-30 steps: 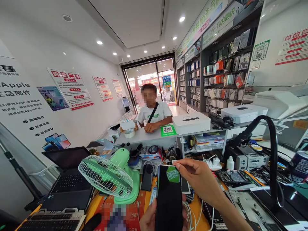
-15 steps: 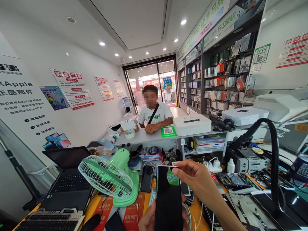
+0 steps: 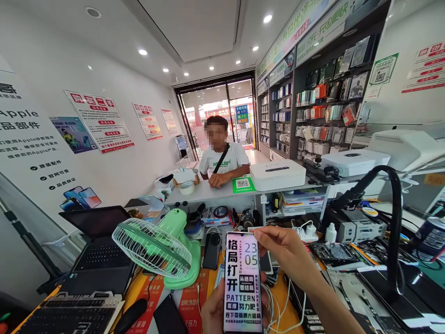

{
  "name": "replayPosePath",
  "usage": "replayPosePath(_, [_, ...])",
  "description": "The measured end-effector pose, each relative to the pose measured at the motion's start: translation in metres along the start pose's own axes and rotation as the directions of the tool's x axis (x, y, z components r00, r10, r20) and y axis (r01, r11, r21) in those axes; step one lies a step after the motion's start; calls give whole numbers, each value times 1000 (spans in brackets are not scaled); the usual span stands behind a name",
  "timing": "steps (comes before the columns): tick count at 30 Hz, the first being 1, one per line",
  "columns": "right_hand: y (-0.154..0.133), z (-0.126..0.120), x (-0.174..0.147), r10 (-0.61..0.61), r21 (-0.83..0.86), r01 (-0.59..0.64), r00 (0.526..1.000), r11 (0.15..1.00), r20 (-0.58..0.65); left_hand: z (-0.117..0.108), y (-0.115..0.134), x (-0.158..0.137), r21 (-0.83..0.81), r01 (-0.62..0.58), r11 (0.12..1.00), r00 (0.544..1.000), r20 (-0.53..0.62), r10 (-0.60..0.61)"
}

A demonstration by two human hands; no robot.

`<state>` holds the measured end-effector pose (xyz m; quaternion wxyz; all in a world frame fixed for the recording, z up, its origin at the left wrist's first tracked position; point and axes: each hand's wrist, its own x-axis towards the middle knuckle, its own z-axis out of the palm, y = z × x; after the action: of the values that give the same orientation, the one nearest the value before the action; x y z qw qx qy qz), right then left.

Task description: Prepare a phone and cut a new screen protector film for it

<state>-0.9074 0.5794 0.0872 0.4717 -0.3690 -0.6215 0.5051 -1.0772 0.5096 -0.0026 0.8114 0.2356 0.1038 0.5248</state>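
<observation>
Upright before me is a smartphone point(image 3: 243, 283), its screen lit with large Chinese lettering and the digits 23 05. My left hand point(image 3: 213, 308) is wrapped around its lower part from behind, fingertips curling over the right edge. The thumb and fingers of my right hand point(image 3: 283, 248) pinch the phone's top right corner. Behind it on the desk lies a dark phone point(image 3: 212, 250) with a round camera ring. Another black phone point(image 3: 170, 315) rests flat on the red mat point(image 3: 189, 306). White cables point(image 3: 274, 308) run beside the held phone.
A green fan point(image 3: 174, 250) stands left of the phone, with a laptop point(image 3: 100, 250), a keyboard point(image 3: 69, 313) and a mouse point(image 3: 131, 315) beyond. On the right are circuit boards point(image 3: 333, 255) and a black flexible arm point(image 3: 396, 232). A person point(image 3: 224, 160) leans on the counter point(image 3: 208, 197) opposite.
The phone's screen has gone from dark to lit. The green tab at its top right no longer shows. Both hands keep nearly the same place; the view has shifted slightly.
</observation>
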Motion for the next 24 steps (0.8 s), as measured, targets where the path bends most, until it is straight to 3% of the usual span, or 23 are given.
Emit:
replayPosePath(4, [4,-1,3,15,92,-17,1000,996,26,9,-2,3,-64,-80,995,997,-13,80])
replayPosePath(11, [4,0,-1,66,226,-67,998,972,12,16,-2,6,-95,-65,993,998,-2,65])
replayPosePath(24, [3,-3,-5,90,243,-82,996,966,-21,14,-5,4,-87,-36,996,997,63,41])
